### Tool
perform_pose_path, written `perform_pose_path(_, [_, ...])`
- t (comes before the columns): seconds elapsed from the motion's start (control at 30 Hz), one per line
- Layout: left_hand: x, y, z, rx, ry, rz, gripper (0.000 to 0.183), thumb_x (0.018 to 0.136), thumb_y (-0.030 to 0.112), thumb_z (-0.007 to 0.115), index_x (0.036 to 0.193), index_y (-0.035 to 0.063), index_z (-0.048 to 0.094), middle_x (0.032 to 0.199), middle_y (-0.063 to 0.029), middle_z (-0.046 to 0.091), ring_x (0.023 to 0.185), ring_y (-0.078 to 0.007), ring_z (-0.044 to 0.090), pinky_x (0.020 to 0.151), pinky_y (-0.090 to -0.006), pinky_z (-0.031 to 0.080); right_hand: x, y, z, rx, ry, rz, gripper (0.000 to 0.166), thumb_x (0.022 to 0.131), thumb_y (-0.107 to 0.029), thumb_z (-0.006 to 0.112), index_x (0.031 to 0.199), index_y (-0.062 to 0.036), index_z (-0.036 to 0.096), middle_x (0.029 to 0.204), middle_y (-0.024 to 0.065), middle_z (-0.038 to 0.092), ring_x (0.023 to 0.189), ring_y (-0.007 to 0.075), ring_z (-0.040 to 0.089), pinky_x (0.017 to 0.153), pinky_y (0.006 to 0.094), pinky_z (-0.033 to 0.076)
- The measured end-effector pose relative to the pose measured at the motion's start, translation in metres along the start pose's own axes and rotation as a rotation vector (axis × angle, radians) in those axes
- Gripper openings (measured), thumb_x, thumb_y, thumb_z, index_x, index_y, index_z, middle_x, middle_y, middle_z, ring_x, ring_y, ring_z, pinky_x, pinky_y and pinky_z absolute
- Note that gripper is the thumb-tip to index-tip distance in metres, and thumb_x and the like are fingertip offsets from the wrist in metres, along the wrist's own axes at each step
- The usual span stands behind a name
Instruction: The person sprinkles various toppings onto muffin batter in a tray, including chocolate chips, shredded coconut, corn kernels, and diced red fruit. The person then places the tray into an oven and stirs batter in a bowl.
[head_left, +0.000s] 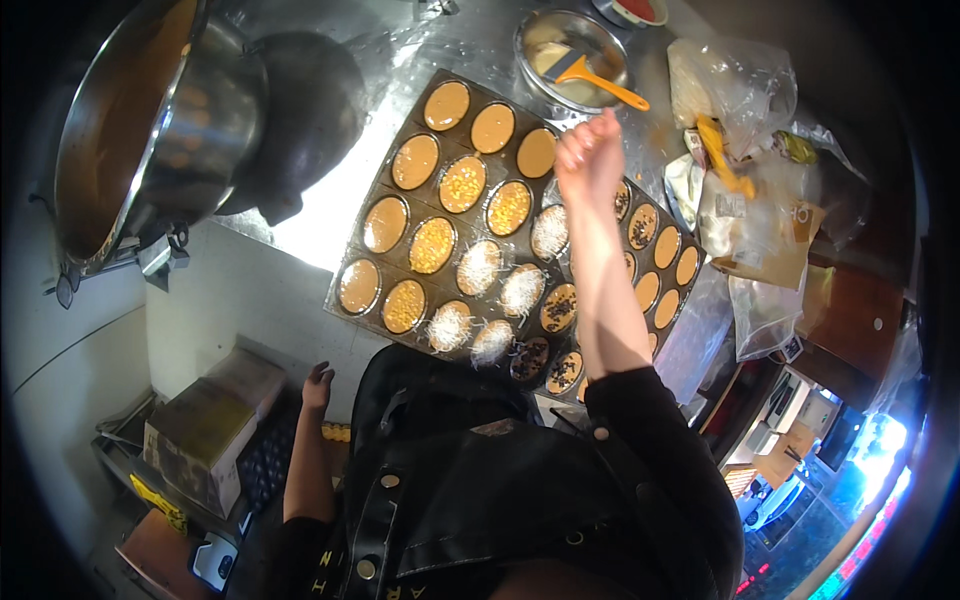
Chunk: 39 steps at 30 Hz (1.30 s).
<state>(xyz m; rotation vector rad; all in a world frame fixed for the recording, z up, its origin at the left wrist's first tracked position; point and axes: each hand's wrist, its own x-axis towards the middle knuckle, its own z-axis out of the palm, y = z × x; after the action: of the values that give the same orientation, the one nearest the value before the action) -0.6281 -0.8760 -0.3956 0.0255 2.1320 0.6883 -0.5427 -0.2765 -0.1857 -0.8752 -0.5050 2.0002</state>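
A dark metal baking pan (431, 196) with many round wells lies before me, the wells filled with light brown batter (493, 127). Yellow bits (431, 246) top some portions, white shreds (522, 289) others, and dark bits (559, 308) those nearer the right. My right hand (589, 154) is over the pan's far edge, fingers curled; whether it holds anything is hidden. Its forearm covers several wells. Just beyond it, an orange-handled brush (600, 82) rests across a steel bowl (525, 61). My left hand (318, 386) hangs beside my body, apart from the pan, with nothing visible in it.
A large steel mixing bowl (187, 112) coated with brown batter stands tilted at left. Plastic bags and packets (750, 165) crowd the right side of the steel counter (390, 45). At far right back is a bowl of red contents (637, 11). A box (202, 435) sits lower left.
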Motion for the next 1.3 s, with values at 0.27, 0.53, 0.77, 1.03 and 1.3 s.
perform_pose_path(0.27, [0.007, -0.133, -0.042, 0.045, -0.056, -0.016, 0.045, 0.085, 0.026, 0.06, 0.126, 0.0067, 0.058, 0.111, -0.0189, 0.066, 0.108, -0.0264, 0.061, 0.09, -0.034, 0.046, 0.05, 0.112, 0.035, -0.121, 0.08, -0.247, 0.037, 0.101, -0.03, 0.043, 0.071, -0.0085, 0.039, 0.06, 0.0018, 0.041, 0.054, 0.0145, 0.042, 0.06, 0.0336, 0.047])
perform_pose_path(0.53, [0.034, -0.098, -0.051, 0.166, -0.138, 0.049, 0.044, 0.087, 0.024, 0.059, 0.126, 0.0048, 0.057, 0.095, -0.0112, 0.067, 0.085, -0.0202, 0.061, 0.073, -0.031, 0.047, 0.058, 0.124, 0.039, -0.308, 0.155, -0.371, 0.038, 0.101, -0.03, 0.042, 0.073, -0.0047, 0.041, 0.063, 0.0069, 0.053, 0.058, 0.0173, 0.052, 0.065, 0.0315, 0.051])
perform_pose_path(0.77, [0.047, 0.023, -0.062, -0.233, -0.111, -0.289, 0.042, 0.088, 0.025, 0.058, 0.127, 0.0088, 0.056, 0.092, -0.0017, 0.055, 0.08, -0.0127, 0.05, 0.069, -0.0287, 0.043, 0.077, 0.11, 0.046, -0.341, 0.045, -0.519, 0.036, 0.1, -0.031, 0.045, 0.074, -0.0065, 0.042, 0.064, 0.0056, 0.05, 0.053, 0.0153, 0.046, 0.053, 0.0315, 0.044])
perform_pose_path(1.03, [0.052, 0.012, -0.053, -0.267, -0.069, -0.263, 0.039, 0.087, 0.021, 0.059, 0.123, 0.0069, 0.059, 0.073, 0.0007, 0.049, 0.062, -0.0096, 0.044, 0.055, -0.0268, 0.04, 0.041, 0.078, 0.001, -0.281, 0.2, -0.465, 0.035, 0.097, -0.029, 0.051, 0.069, -0.0106, 0.04, 0.058, 0.0008, 0.04, 0.051, 0.0116, 0.039, 0.049, 0.0291, 0.04])
perform_pose_path(1.3, [0.053, 0.027, -0.04, -0.263, -0.115, -0.243, 0.037, 0.087, 0.019, 0.059, 0.123, 0.0076, 0.059, 0.07, 0.0011, 0.048, 0.061, -0.009, 0.046, 0.054, -0.0262, 0.04, 0.054, 0.077, -0.029, -0.31, 0.121, -0.618, 0.012, 0.092, -0.008, 0.044, 0.087, -0.0004, 0.051, 0.081, 0.012, 0.059, 0.077, 0.0233, 0.058, 0.079, 0.0367, 0.051])
